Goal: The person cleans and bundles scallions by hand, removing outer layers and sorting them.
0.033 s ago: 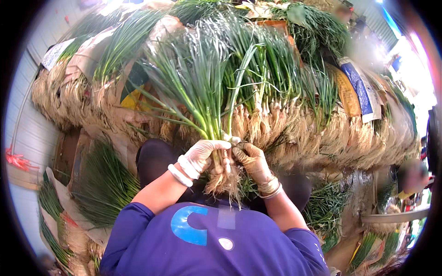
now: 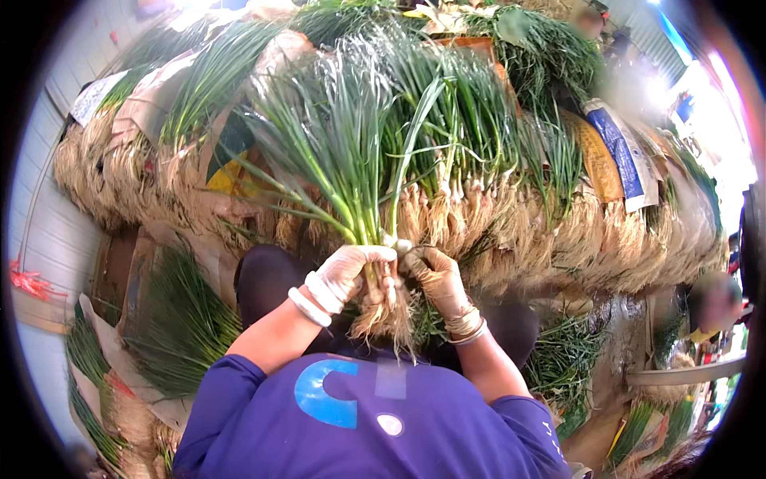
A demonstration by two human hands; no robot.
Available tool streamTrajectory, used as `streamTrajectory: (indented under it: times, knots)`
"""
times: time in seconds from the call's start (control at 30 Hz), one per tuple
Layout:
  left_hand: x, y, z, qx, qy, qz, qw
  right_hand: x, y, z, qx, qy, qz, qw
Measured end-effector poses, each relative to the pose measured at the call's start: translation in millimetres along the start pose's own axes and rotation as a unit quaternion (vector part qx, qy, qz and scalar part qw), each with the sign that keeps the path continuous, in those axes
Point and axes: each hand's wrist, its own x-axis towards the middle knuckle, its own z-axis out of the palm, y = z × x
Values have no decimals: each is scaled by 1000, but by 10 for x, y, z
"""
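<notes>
My left hand (image 2: 345, 273), in a pale glove with white bands at the wrist, is closed round a bunch of spring onions (image 2: 339, 184). The bunch stands upright in front of my chest, with long green leaves fanned upward and pale roots (image 2: 381, 318) hanging below the hand. My right hand (image 2: 439, 281), in a soiled glove with bands at the wrist, pinches at the white base of a single spring onion stalk (image 2: 403, 180) on the bunch's right side. The exact fingertip contact is partly hidden by the bulbs.
A long heap of spring onions (image 2: 558, 227), roots facing me, runs across beyond my hands. Brown paper and a blue-and-white sack (image 2: 616, 152) lie over it. More leaves (image 2: 183, 315) lie at lower left, and loose greens (image 2: 566, 351) at right. A curved metal bar (image 2: 686, 374) stands further right.
</notes>
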Motion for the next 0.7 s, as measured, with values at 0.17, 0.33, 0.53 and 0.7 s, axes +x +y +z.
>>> streamTrajectory:
  times: [0.17,0.33,0.53,0.7]
  knots:
    - [-32,-8,125,29,13,19,999,-13,-69,-352,-138,-1,69,988]
    - [40,-26,156,61,11,10,998,-108,-299,-136,74,10,25,997]
    - [-290,356,198,13,15,120,993,-247,-1337,-1389,95,219,-71,968]
    - [-400,610,200,-1,-12,137,991,32,-993,-2924,-170,312,-126,926]
